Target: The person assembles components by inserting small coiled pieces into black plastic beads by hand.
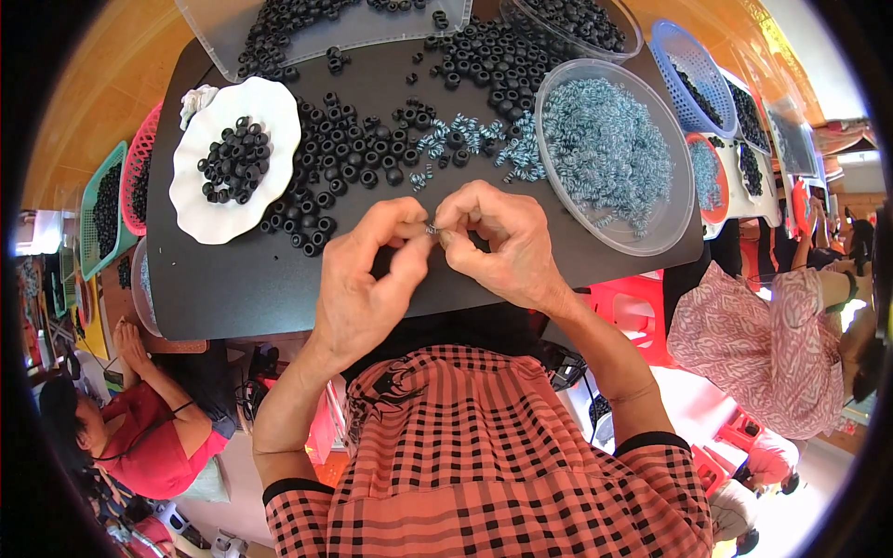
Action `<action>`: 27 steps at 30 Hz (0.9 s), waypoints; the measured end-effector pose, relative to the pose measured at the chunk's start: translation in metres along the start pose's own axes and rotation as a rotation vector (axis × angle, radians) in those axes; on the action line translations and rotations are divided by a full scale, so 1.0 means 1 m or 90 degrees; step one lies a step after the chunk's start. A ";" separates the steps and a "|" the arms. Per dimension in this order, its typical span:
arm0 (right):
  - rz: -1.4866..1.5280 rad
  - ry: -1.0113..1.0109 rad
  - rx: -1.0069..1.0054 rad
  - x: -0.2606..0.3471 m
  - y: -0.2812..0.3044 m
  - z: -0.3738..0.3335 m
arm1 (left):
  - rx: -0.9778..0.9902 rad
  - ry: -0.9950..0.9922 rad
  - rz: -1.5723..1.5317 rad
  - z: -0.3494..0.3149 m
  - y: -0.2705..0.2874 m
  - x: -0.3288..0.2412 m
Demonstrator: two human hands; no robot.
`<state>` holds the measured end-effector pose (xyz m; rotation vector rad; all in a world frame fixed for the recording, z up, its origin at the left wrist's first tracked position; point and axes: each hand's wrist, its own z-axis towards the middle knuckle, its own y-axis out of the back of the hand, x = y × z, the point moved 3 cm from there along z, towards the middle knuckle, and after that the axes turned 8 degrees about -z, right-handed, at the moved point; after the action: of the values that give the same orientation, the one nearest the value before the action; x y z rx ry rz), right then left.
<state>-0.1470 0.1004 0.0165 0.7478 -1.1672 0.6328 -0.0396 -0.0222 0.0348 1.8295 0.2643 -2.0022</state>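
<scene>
My left hand (370, 270) and my right hand (500, 240) meet over the near part of a dark table (233, 302). Both pinch a small metal coil spring (431, 229) between thumb and fingertips. Whether a black part is also in the fingers I cannot make out. Just beyond my hands lie loose springs (465, 136) and many round black plastic parts (349, 149) with holes. To the right, a clear round tub (690, 191) holds a heap of bluish springs. On the left stands a white scalloped plate (191, 191) with black parts piled on it.
A clear bin (219, 56) and a clear bowl (638, 42), both with black parts, stand at the far edge. A blue basket (662, 46) is at the far right, green (90, 251) and pink (130, 219) baskets at the left. People (167, 437) sit on both sides.
</scene>
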 end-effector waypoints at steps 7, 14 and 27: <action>0.002 0.013 0.009 -0.001 0.000 0.000 | -0.020 -0.269 0.215 -0.002 -0.005 -0.002; -0.002 0.025 0.002 -0.001 -0.002 0.001 | -0.041 -0.301 0.242 -0.003 -0.006 0.000; -0.030 0.045 -0.005 -0.001 0.000 0.000 | 0.027 -0.024 0.042 0.004 -0.004 0.000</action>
<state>-0.1474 0.1000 0.0158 0.7382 -1.0837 0.6099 -0.0447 -0.0202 0.0350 1.7997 0.1492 -2.0088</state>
